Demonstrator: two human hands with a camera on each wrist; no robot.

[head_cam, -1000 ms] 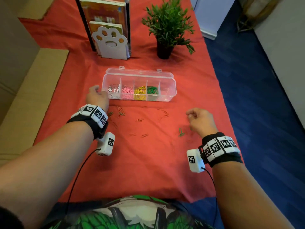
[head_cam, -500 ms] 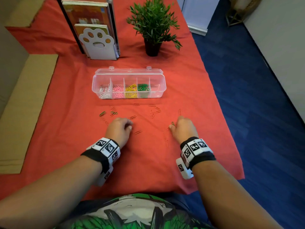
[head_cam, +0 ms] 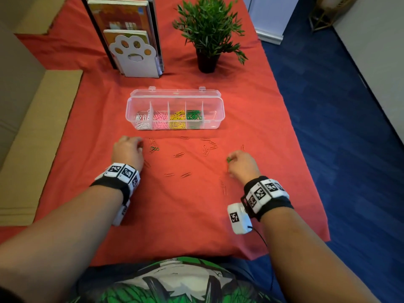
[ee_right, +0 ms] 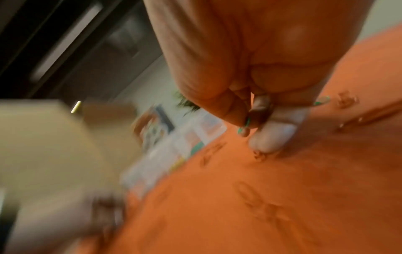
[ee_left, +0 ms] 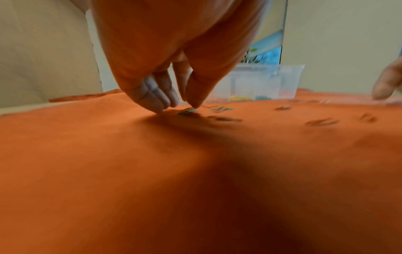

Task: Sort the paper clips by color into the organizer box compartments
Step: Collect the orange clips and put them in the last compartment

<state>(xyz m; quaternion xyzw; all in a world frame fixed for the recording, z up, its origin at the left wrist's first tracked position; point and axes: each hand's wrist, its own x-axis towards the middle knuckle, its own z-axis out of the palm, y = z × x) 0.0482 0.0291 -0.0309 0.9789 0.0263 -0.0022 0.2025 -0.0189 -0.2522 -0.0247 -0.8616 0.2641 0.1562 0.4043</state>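
Your right hand (head_cam: 241, 165) sits low over the red cloth (head_cam: 196, 215) on the counter, right of centre, with its fingers (ee_right: 272, 137) curled in and pinching a green paper clip (head_cam: 228, 159); the right wrist view is blurred, but green shows between thumb and fingertip there. Your left hand (head_cam: 127, 152) is down at the left end of the scattered clips, and in the left wrist view its fingers (ee_left: 156, 99) are bunched close together with the thumb, tips touching the cloth right at a small green clip (ee_left: 186, 111); whether they have actually caught it you cannot tell. Just to the right of that hand lies a little cluster of green clips (head_cam: 154, 149). More loose clips (head_cam: 209, 147), reddish and hard to pick out against the cloth, are strewn between your two hands and toward the near side. The clear organizer box (head_cam: 175, 95) stands open beyond them, at the far centre, its lid tipped back. From the left its compartments hold white clips (head_cam: 142, 121), pink clips (head_cam: 160, 121), yellow clips (head_cam: 177, 120) and green clips (head_cam: 193, 115). Farther back stand a paw-print book holder (head_cam: 133, 55) on the left and a potted plant (head_cam: 207, 29) on the right.
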